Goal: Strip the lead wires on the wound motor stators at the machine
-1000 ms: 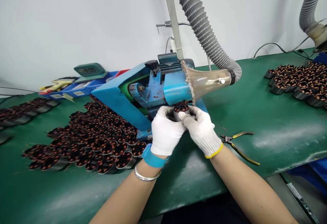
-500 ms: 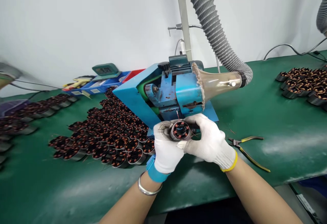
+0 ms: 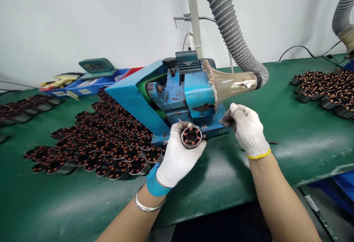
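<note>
My left hand [image 3: 182, 151], in a white glove, is closed around a motor stator [image 3: 191, 137]. The stator is a metal ring with copper windings, its open end facing up towards me, and thin wire ends stick up beside it. My right hand [image 3: 246, 126], also gloved, is apart from the stator, to the right of the blue machine's base. Its darkened fingertips are pinched together; whether anything is between them is hidden. A pair of pliers lies mostly hidden behind that hand, with one handle end [image 3: 273, 142] showing.
A blue belt-driven machine [image 3: 171, 98] with a clear funnel [image 3: 235, 83] and grey hose [image 3: 232, 24] stands ahead. Many stators [image 3: 110, 146] crowd the left, with more stators [image 3: 329, 91] at right. Behind are a digital display [image 3: 96, 66] and blue bins [image 3: 83, 87].
My right hand has let go of the stator and moved right and up, covering most of the pliers. My left hand still holds the stator. The view has shifted slightly.
</note>
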### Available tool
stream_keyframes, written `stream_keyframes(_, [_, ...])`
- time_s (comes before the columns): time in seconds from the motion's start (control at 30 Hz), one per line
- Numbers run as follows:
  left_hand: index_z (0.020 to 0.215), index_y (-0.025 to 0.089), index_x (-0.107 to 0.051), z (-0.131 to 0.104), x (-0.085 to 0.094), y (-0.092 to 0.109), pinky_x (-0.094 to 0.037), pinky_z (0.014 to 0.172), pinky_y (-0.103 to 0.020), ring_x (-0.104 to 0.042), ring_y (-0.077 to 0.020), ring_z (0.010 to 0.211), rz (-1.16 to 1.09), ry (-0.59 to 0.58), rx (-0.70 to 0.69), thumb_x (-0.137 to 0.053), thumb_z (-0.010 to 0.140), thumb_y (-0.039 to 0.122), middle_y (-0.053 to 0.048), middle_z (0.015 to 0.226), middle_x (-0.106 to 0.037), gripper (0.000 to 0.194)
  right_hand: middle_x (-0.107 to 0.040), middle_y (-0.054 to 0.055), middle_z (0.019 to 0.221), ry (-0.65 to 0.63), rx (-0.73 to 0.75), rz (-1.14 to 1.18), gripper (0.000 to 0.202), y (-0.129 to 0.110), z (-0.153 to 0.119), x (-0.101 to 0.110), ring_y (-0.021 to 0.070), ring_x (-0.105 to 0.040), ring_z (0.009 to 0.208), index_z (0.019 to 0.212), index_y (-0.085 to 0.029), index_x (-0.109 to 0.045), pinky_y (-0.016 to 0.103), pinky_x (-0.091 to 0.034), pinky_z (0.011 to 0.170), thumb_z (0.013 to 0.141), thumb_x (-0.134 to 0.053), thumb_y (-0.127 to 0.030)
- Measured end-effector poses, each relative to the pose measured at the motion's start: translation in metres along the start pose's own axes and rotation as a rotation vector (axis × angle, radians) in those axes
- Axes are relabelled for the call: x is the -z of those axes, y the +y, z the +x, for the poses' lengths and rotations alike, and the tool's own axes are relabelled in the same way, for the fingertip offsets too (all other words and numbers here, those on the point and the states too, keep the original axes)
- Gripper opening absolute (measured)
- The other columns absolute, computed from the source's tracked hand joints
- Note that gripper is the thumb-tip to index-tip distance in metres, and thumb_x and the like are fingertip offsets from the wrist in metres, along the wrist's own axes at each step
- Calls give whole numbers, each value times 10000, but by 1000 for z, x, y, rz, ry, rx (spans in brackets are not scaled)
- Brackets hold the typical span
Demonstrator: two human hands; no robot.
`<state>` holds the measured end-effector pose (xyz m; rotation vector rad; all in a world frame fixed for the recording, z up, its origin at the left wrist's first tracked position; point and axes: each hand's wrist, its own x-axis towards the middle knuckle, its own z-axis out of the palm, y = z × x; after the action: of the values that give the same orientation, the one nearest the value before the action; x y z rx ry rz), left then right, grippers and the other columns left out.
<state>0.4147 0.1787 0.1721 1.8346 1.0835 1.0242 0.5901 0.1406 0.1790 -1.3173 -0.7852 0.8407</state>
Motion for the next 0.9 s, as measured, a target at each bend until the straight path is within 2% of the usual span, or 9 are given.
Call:
stream_keyframes(0.07, [1174,207,-449,-2,-1,-2,-528,925,-345,-636,-213,1046,-109,-20,26,-685,657,249,-86,1149,-602,570,-601,-5,640,-5,-48,-77,376,0,0,1,143,-590,628,710,-198,-589,278,-501,653,873,-548,-534])
stream_keyframes(0.13, [1274,212,-423,-2,-1,-4,-514,970,-356,-611,-229,1139,-194,-51,48,-666,688,285,-113,1266,-576,639,-662,7,728,-169,-114,-200,305,-3,-5,-5,163,-631,686,834,-205,-660,297,-523,688,798,-660,-508])
stream_keyframes(0.2, [1235,196,-481,0,-2,-5,-522,963,-367,-630,-238,1112,-174,-42,48,-678,679,283,-113,1225,-621,596,-702,31,919,-283,-112,-261,398,-4,-13,-17,194,-662,824,1007,-214,-673,320,-541,764,695,-769,-441])
stream_keyframes(0.27, [1118,173,-564,4,-5,-4,-536,934,-380,-662,-246,1026,-71,-3,24,-709,640,250,-99,1096,-683,505,-681,64,1089,-269,-84,-291,537,-4,-20,-29,225,-650,959,1110,-203,-653,354,-537,854,631,-810,-389])
stream_keyframes(0.33, [1038,163,-612,8,-8,-2,-545,904,-386,-677,-250,958,19,17,1,-720,620,217,-86,1012,-711,436,-662,92,1143,-216,-76,-318,548,-1,-22,-38,243,-636,1014,1132,-180,-649,387,-523,904,641,-791,-379])
stream_keyframes(0.47, [1042,167,-641,18,-14,3,-547,870,-378,-683,-252,924,82,20,-4,-726,639,220,-82,1000,-726,416,-695,84,1051,-138,-65,-185,536,7,-18,-44,219,-662,917,1149,-160,-640,364,-550,842,676,-746,-390])
stream_keyframes(0.6, [989,165,-647,29,-18,10,-549,820,-374,-684,-263,869,143,18,3,-767,622,292,-99,953,-732,407,-718,43,903,-43,-34,-74,441,6,-12,-43,183,-667,800,1036,-158,-671,297,-559,747,653,-756,-357])
stream_keyframes(0.77, [917,182,-630,38,-17,18,-544,744,-349,-683,-252,765,188,-1,23,-775,610,365,-76,827,-734,386,-712,28,853,-41,-7,20,362,-1,-9,-41,169,-655,780,962,-162,-677,268,-550,722,667,-747,-358])
stream_keyframes(0.9, [881,186,-625,39,-18,23,-538,753,-356,-682,-255,763,202,13,28,-750,618,384,-81,827,-732,352,-695,16,806,-44,-21,11,368,-1,-8,-40,154,-629,722,974,-159,-679,259,-541,685,662,-735,-347])
